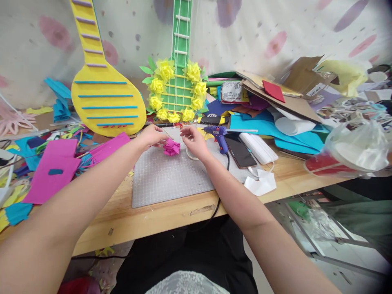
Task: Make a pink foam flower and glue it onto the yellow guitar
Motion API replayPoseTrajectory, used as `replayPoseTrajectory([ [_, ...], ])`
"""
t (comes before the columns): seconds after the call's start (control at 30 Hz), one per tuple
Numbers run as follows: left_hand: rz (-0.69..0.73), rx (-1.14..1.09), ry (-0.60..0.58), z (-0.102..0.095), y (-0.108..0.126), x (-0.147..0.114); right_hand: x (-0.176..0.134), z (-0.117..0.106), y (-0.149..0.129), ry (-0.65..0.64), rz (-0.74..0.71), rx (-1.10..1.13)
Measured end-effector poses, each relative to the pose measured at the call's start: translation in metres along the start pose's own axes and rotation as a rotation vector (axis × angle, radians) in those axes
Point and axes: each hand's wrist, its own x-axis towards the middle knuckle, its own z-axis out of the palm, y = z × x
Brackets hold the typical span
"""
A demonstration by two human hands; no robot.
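A crumpled magenta paper flower (172, 148) is just above the grey cutting mat (174, 179). My left hand (152, 136) is closed at the flower's left side, its fingertips on the petals. A thin stick (167, 133) slants from near those fingers toward the flower. Just to the right, my right hand (194, 141) has its fingers loosely curved and apart, with nothing visible in them. A white ring (191, 155), perhaps a tape roll, lies partly hidden under it. The blue glue gun (221, 138) rests right of that hand.
Behind the mat stand a yellow paper instrument (107, 98) and a green one (180, 57) with yellow flowers. Magenta sheets (55, 167) and scraps lie left. To the right are a phone (239, 150), a white power bank (258, 148), stacked cardboard (275, 96) and a bagged red cup (330, 161).
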Motion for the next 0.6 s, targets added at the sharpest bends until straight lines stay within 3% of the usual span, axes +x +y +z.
replayPoseTrajectory([
  [0.17, -0.01, 0.029, 0.036, 0.0, -0.001, -0.001, -0.007, 0.001, -0.006, -0.017, -0.137, -0.151],
  [0.37, 0.022, 0.119, 0.057, 0.004, -0.002, 0.0, -0.012, 0.0, -0.013, -0.163, -0.271, -0.362],
  [0.6, 0.092, 0.247, 0.112, 0.003, -0.005, 0.001, -0.012, 0.003, -0.012, -0.221, -0.291, -0.474],
])
